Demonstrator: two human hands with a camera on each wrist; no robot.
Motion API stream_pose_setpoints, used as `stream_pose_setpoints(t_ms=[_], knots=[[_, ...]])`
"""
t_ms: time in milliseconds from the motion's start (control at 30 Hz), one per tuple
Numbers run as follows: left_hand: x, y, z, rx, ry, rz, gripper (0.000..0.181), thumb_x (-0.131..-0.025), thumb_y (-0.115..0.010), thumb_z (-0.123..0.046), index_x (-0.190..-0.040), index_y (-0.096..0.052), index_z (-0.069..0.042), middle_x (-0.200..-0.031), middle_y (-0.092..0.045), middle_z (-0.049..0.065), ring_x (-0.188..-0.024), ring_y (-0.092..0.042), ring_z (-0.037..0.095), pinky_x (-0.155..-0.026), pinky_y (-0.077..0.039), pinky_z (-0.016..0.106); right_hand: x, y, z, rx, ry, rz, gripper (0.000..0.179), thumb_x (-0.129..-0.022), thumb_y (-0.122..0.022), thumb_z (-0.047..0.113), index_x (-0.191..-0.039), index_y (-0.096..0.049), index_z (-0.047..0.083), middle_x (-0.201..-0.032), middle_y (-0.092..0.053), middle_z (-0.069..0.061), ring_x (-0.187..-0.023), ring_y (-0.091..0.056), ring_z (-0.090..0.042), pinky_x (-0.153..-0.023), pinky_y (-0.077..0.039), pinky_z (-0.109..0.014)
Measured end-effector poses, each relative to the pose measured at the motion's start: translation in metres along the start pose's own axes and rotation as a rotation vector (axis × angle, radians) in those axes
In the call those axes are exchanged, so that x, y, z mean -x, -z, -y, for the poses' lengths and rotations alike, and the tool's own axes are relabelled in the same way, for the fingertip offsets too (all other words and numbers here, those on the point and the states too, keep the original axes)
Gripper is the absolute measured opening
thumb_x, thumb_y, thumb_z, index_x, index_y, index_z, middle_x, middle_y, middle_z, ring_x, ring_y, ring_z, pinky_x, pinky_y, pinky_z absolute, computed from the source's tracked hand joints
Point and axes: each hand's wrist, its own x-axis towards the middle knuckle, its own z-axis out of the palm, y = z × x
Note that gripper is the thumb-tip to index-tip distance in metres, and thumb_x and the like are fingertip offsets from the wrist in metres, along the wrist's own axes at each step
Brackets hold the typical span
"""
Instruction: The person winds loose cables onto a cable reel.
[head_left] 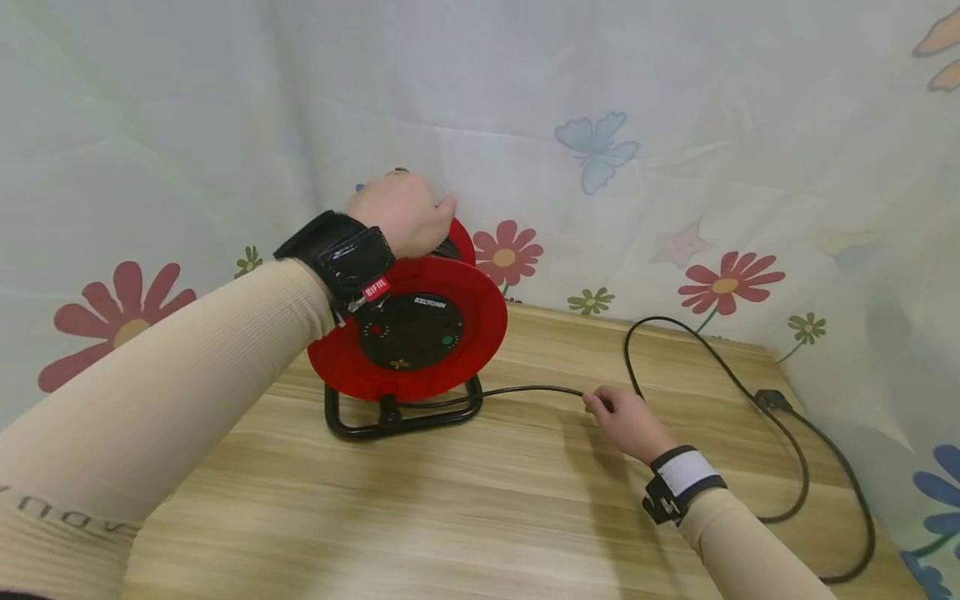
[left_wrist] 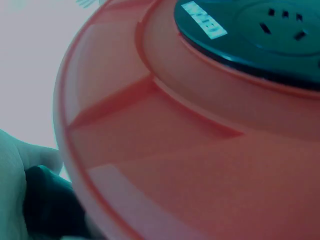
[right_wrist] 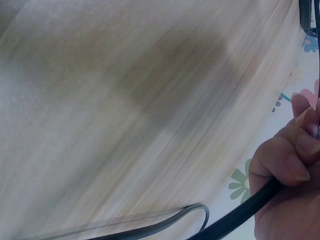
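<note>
Left grip wrapped round the black handle of the red cable reel on the counter, likely steadying it; right grip pinches the black cable, probably for guiding.

At upper middle of the head view, the left hand mostly hides the black handle of the round red plastic cable reel. The right hand, cropped at the right wrist view's right edge, covers part of the thin black cable. Far right in the head view, the black plug is too small to show its prongs.
</note>
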Motion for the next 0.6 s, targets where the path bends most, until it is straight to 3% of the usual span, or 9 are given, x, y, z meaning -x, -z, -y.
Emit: stream_pose_setpoints(t_ms=[33,167,200,267,367,433,600], knots=[[0.0000,0.0006,0.0017,-0.051,-0.036,0.006,0.037,-0.096,-0.040,-0.023,-0.078,-0.064,-0.002,-0.074,-0.060,0.013,-0.069,-0.057,0.027,-0.061,-0.052,0.036,0.0001,-0.0004,-0.0001,-0.001,0.004,-0.001,0.035,-0.100,-0.046,0.032,-0.094,-0.066,0.004,-0.073,-0.058,-0.006,-0.061,-0.048,-0.016,-0.055,-0.042,-0.032],[-0.0012,0.0008,0.0086,-0.389,-0.276,0.006,0.015,-0.084,-0.053,-0.002,-0.085,-0.067,0.005,-0.069,-0.059,0.015,-0.067,-0.053,0.029,-0.059,-0.057,0.041,-0.0005,-0.0019,-0.0021,0.000,0.031,-0.037,0.036,-0.101,-0.044,0.032,-0.093,-0.066,0.004,-0.076,-0.061,-0.009,-0.062,-0.049,-0.017,-0.057,-0.042,-0.034],[-0.0014,0.0001,0.0094,-0.407,-0.285,0.002,0.015,-0.084,-0.053,-0.001,-0.084,-0.067,0.006,-0.069,-0.058,0.016,-0.068,-0.052,0.029,-0.059,-0.057,0.042,-0.0007,-0.0021,-0.0028,0.005,0.036,-0.049,0.036,-0.101,-0.044,0.032,-0.093,-0.065,0.005,-0.078,-0.062,-0.010,-0.063,-0.049,-0.017,-0.057,-0.043,-0.034],[-0.0015,-0.0014,0.0101,-0.337,-0.241,-0.001,0.018,-0.087,-0.049,-0.004,-0.086,-0.063,0.008,-0.075,-0.055,0.017,-0.067,-0.053,0.029,-0.060,-0.057,0.043,-0.0008,-0.0018,-0.0030,0.017,0.039,-0.071,0.035,-0.101,-0.043,0.032,-0.092,-0.064,0.006,-0.080,-0.063,-0.011,-0.064,-0.050,-0.018,-0.058,-0.043,-0.035],[-0.0006,-0.0039,0.0096,-0.087,-0.100,-0.025,0.025,-0.092,-0.040,-0.011,-0.089,-0.057,0.007,-0.085,-0.051,0.018,-0.065,-0.056,0.029,-0.061,-0.057,0.042,-0.0007,-0.0012,-0.0032,0.028,0.034,-0.077,0.034,-0.102,-0.042,0.032,-0.093,-0.064,0.006,-0.082,-0.063,-0.011,-0.065,-0.050,-0.019,-0.059,-0.042,-0.035],[-0.0005,-0.0049,0.0097,-0.069,-0.098,-0.043,0.026,-0.093,-0.039,-0.011,-0.088,-0.058,0.007,-0.086,-0.051,0.018,-0.066,-0.056,0.029,-0.061,-0.057,0.042,-0.0009,-0.0011,-0.0028,0.033,0.026,-0.077,0.034,-0.102,-0.043,0.032,-0.094,-0.063,0.007,-0.082,-0.063,-0.011,-0.065,-0.050,-0.019,-0.059,-0.041,-0.035],[-0.0018,-0.0052,0.0110,-0.403,-0.321,-0.070,0.018,-0.084,-0.049,0.003,-0.092,-0.063,0.012,-0.074,-0.054,0.020,-0.073,-0.049,0.031,-0.061,-0.058,0.046,-0.0007,-0.0002,-0.0028,0.045,0.005,-0.067,0.039,-0.102,-0.039,0.038,-0.100,-0.063,0.007,-0.092,-0.066,-0.012,-0.069,-0.051,-0.019,-0.061,-0.042,-0.035]])
